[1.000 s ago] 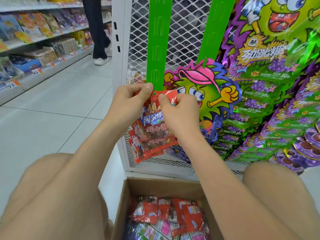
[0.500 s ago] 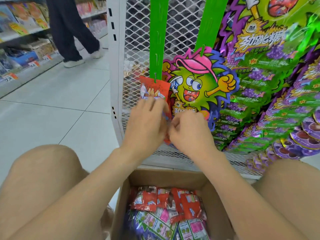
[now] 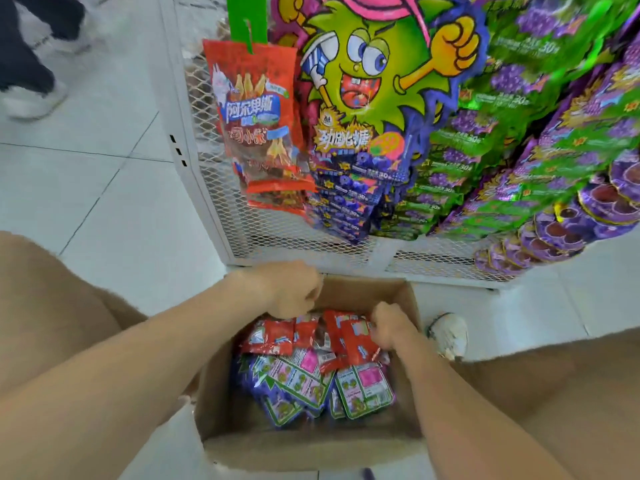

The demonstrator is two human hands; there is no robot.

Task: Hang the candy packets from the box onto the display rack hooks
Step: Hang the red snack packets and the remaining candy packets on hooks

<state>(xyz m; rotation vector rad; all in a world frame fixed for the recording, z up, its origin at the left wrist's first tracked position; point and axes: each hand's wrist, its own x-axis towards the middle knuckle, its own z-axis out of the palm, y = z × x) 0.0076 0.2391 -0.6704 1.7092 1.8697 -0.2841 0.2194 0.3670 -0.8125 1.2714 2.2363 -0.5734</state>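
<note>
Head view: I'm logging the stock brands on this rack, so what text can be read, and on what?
"阿尔卑斯": on the red packet hanging from the green strip.
"劲跳糖", roughly: on the monster packet.
"30": on the green grape packets.
Smaller print there, and the labels on the boxed packets: too small or blurred to read.

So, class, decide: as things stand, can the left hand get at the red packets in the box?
Probably yes. The left hand is right over the red packets, which lie on top in the open box; the right hand sits further right, not between.
</note>
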